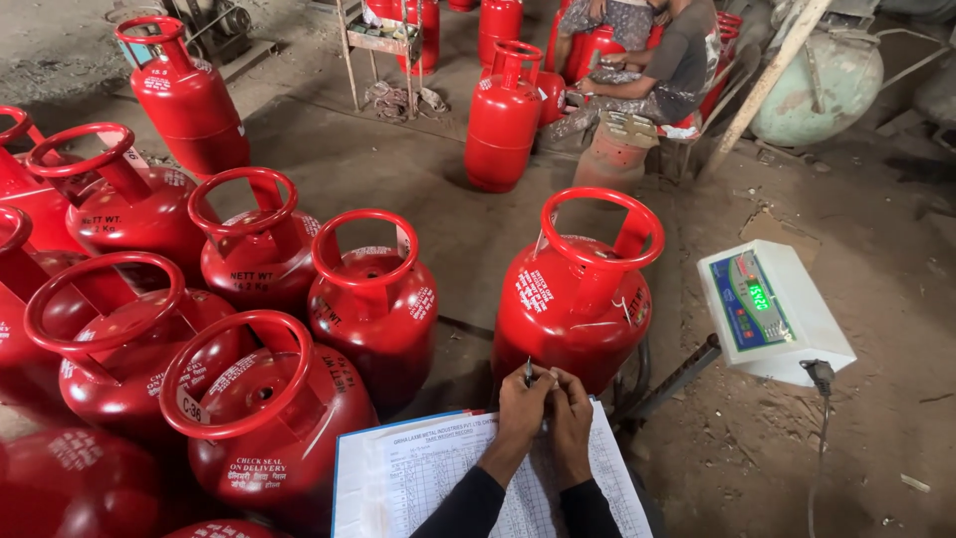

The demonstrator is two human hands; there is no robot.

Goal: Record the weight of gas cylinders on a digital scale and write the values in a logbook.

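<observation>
- Left hand [520, 401] and right hand [572, 408] are meeting at about 6 o'clock of the frame, fingers curling shut together around a small dark pen [529, 372], tip poking up.
- Both hands are resting on the top edge of a printed record sheet [418, 473] on a blue-edged board, lying at 6 to 7 o'clock.
- Red gas cylinder [573, 299] is standing upright just above the hands at 12 o'clock from them, ring handle on top, sitting apart from the others.
- White digital scale display [772, 309] with green lit digits is lying at 3 o'clock, cable plug [819, 375] hanging at its near corner.
- Cluster of red cylinders [249, 329] is packing the 8 to 10 o'clock side, touching or nearly touching.
- Lone red cylinder [503, 120] is standing at 12 o'clock, far back.
- A seated person [657, 65] is sitting at 1 o'clock among more cylinders; can't tell what their hands are holding.
- Dirt floor [846, 468] is showing at 4 to 5 o'clock.
</observation>
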